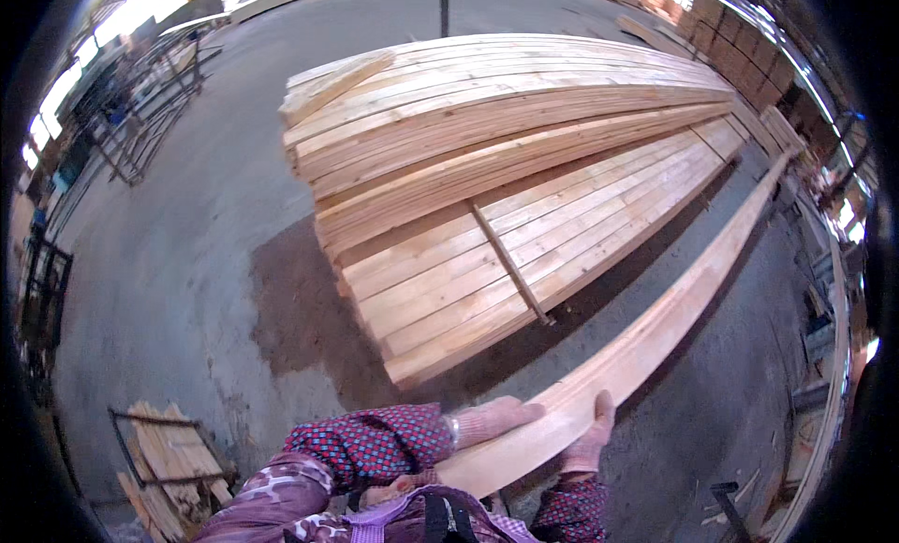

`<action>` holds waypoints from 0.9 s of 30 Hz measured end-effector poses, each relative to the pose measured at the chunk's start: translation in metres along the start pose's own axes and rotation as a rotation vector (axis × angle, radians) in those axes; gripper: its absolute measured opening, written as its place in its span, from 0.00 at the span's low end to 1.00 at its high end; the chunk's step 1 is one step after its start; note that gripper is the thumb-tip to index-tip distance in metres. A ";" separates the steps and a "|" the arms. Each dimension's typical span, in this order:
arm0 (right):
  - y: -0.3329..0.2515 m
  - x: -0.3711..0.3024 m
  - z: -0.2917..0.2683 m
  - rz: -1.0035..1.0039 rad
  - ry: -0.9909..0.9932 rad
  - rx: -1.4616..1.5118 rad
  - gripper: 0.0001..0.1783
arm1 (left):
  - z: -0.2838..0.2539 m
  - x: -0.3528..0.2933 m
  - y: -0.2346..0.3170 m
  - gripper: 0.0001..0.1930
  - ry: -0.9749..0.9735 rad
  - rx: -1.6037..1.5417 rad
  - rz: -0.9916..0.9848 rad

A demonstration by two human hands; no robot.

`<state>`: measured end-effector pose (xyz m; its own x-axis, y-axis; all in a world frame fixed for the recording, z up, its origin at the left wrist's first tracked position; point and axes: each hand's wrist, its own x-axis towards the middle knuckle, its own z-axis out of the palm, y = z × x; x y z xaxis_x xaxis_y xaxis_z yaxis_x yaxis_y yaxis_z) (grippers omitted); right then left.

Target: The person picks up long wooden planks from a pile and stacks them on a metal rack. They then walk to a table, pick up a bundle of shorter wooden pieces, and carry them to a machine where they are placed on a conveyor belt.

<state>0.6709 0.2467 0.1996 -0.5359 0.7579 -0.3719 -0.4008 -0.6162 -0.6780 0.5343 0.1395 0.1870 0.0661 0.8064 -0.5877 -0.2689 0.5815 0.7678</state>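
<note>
A long pale wooden board [629,356] runs from close against my body up toward the far right. It appears to be held above the floor at my end. My left hand [498,419], in a pinkish glove, grips its left edge. On the opposite edge, my right hand [592,438] holds the board with the thumb over its face; its other fingers are mostly hidden. Ahead lies a large stack of similar boards [524,94], with a lower layer [440,304] on the near side. A thin wooden strip [510,260] lies across that layer.
A short board [342,86] rests slantwise on the stack's far left end. At lower left, a dark metal frame [117,431] holds wood offcuts [173,449]. Metal racks [140,140] stand at far left. Tall piles of timber [735,47] rise at far right. A dark post [444,17] stands behind.
</note>
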 end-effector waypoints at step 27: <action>0.238 0.205 0.377 0.052 -0.039 0.215 0.23 | -0.486 -0.105 0.105 0.23 0.163 0.497 0.242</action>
<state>0.1855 0.1741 0.2008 -0.5869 0.7176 -0.3749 -0.5191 -0.6889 -0.5059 0.0322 0.0640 0.2047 -0.1008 0.9189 -0.3813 0.2288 0.3944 0.8900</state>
